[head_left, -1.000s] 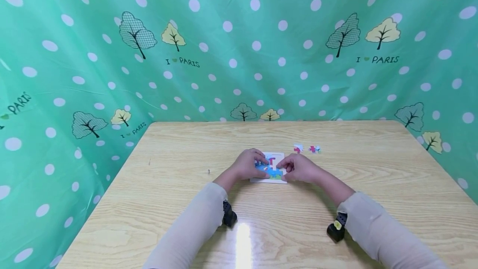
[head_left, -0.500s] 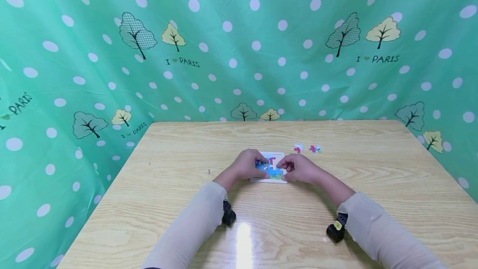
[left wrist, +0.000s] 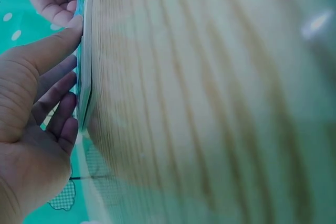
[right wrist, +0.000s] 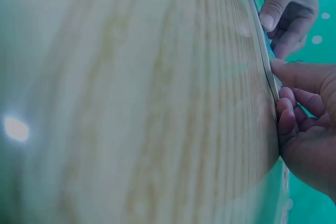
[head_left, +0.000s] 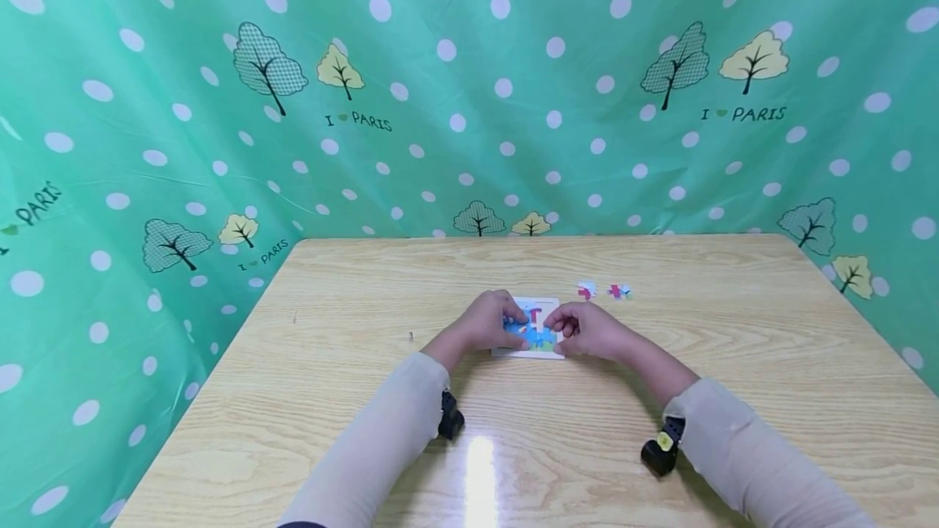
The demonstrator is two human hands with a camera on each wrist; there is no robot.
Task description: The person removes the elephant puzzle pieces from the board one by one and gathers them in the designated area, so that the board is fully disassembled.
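A small jigsaw puzzle in a white frame (head_left: 524, 354) lies flat on the table, showing a blue picture with green at its lower right. A pale gap (head_left: 541, 318) shows beside a red patch in it. My left hand (head_left: 486, 321) rests on the puzzle's left side, its thumb (left wrist: 67, 36) and fingers spread over the surface. At the right edge is my right hand (head_left: 592, 331), with the thumb (right wrist: 294, 73) on the puzzle and the other fingers bent beside it. I cannot tell whether it pinches a piece.
Two loose puzzle pieces, one red and white (head_left: 586, 290) and one red and blue (head_left: 619, 292), lie behind the right hand. The wooden table (head_left: 352, 292) meets a green dotted curtain (head_left: 411, 129) at the back. A tiny dark speck (head_left: 411, 336) lies left of the puzzle.
Both hands stay at the puzzle in almost the same place, with only slight finger shifts. The loose pieces have not moved.
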